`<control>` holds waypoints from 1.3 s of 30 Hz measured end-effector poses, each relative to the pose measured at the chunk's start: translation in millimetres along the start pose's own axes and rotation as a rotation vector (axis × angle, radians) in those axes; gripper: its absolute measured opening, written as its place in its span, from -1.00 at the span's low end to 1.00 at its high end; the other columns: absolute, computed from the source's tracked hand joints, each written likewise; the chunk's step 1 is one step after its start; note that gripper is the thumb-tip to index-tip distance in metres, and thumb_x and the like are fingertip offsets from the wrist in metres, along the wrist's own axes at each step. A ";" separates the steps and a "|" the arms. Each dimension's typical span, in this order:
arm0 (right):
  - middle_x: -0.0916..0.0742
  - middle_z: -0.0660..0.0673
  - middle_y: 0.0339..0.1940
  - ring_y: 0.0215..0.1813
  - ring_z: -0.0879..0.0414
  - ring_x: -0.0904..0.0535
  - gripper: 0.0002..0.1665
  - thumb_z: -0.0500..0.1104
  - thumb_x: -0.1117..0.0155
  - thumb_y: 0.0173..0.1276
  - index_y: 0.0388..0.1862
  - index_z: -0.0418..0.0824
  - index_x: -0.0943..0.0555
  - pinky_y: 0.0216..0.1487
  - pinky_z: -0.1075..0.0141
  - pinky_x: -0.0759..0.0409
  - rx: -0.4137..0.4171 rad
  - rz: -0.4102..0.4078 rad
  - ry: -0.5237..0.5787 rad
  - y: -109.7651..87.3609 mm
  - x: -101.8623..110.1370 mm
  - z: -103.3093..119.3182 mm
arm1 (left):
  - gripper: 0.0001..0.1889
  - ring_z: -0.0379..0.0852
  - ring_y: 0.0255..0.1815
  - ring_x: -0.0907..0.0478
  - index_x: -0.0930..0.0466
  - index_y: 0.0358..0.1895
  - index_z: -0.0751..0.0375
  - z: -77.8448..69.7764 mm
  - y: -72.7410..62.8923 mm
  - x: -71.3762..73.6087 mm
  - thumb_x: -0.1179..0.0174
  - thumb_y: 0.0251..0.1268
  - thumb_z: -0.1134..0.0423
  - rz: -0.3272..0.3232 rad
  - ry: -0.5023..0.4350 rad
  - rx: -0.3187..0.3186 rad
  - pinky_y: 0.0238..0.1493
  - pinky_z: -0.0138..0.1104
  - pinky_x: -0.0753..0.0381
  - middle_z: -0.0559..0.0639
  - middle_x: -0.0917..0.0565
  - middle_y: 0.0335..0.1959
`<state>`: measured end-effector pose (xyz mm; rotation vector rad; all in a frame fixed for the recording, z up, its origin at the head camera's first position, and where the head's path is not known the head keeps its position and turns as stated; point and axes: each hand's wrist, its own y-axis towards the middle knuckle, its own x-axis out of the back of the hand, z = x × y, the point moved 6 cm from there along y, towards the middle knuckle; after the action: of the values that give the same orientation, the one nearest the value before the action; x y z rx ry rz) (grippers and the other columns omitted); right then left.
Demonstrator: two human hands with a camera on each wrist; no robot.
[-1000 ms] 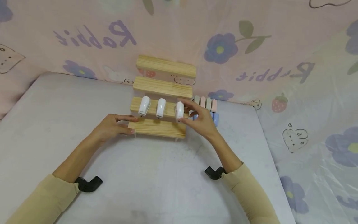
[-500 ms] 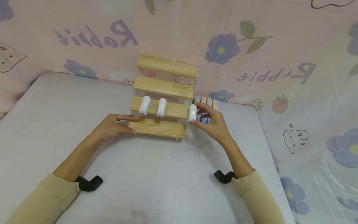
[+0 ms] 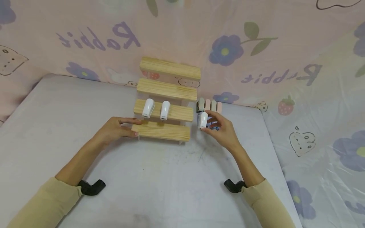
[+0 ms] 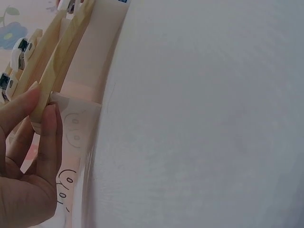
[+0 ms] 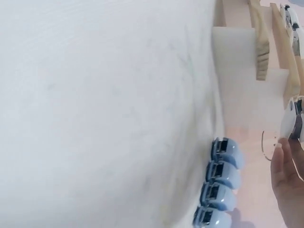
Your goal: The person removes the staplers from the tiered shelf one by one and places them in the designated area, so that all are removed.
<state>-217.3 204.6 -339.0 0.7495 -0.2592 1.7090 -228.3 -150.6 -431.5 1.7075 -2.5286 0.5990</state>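
My right hand (image 3: 225, 131) pinches a white mini stapler (image 3: 203, 119) between thumb and fingers, just off the right side of a stepped wooden rack (image 3: 161, 130). With thumb and fingertips, my left hand (image 3: 115, 128) grips the left end of the rack's lowest plank, as the left wrist view confirms. On the second plank from the bottom lie a white stapler (image 3: 148, 108) and another white stapler (image 3: 164, 110), side by side. Several blue staplers (image 5: 223, 173) stand in a row on the table; in the head view my right hand mostly hides them.
Behind the blue row, grey-green and pink staplers (image 3: 208, 104) stand close together near the back edge. A patterned curtain (image 3: 176, 31) hangs behind the white table (image 3: 154, 186). A black curved piece (image 3: 92, 187) sticks out at my left cuff, another (image 3: 233, 186) at my right.
My right hand has taken the third white stapler off the right end of the second plank and carried it right and slightly toward me. The left hand stays put.
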 end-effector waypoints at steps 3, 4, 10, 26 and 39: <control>-0.69 -0.35 -0.01 -0.05 -0.30 -0.62 -0.28 -0.43 -0.47 0.17 0.33 -0.39 -0.46 -0.04 0.06 -0.63 -0.036 0.004 -0.012 -4.3 -0.3 -8.0 | -0.40 0.09 0.22 -0.42 -0.61 0.23 0.20 0.2 0.1 -0.2 -0.52 0.05 0.21 -0.003 0.010 -0.002 0.15 -0.14 -0.43 0.17 -0.16 0.55; -0.68 -0.36 0.00 -0.03 -0.31 -0.62 -0.28 -0.43 -0.47 0.17 0.33 -0.39 -0.46 -0.02 0.04 -0.63 -0.042 0.006 -0.016 -5.2 -0.9 -11.5 | -0.40 0.09 0.23 -0.42 -0.62 0.23 0.19 0.7 0.2 0.0 -0.52 0.05 0.20 -0.004 0.013 0.001 0.15 -0.13 -0.43 0.17 -0.16 0.55; -0.67 -0.40 0.02 -0.02 -0.30 -0.63 -0.25 -0.41 -0.49 0.16 0.35 -0.33 -0.46 0.00 -0.14 -0.59 -0.081 0.024 -0.029 -8.7 -5.6 -47.1 | -0.39 0.19 0.35 -0.35 -0.62 0.22 0.19 1.1 0.0 0.6 -0.53 0.03 0.18 -0.010 0.006 0.003 0.26 -0.01 -0.38 0.16 -0.16 0.55; -0.65 -0.20 0.17 -0.05 -0.05 -0.68 -0.27 -0.29 -0.54 0.16 0.33 -0.14 -0.51 -0.14 0.23 -0.67 -0.190 0.089 -0.062 -19.5 -17.3 -87.5 | -0.38 0.21 0.44 -0.25 -0.59 0.25 0.23 -1.5 -0.6 0.2 -0.52 0.05 0.20 0.000 -0.004 -0.017 0.29 -0.02 -0.36 0.17 -0.16 0.55; -0.65 -0.22 0.19 -0.10 -0.01 -0.67 -0.26 -0.28 -0.55 0.15 0.31 -0.15 -0.48 -0.16 0.25 -0.64 -0.246 0.102 -0.089 -22.9 -22.8 -96.1 | -0.38 0.31 0.50 -0.12 -0.58 0.25 0.25 -1.1 -1.5 -0.3 -0.51 0.06 0.21 0.005 -0.005 -0.011 0.38 0.13 -0.23 0.22 -0.12 0.56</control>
<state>-226.3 245.2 -431.5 0.6388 -0.5673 1.7028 -227.1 -150.5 -430.2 1.7020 -2.5350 0.5809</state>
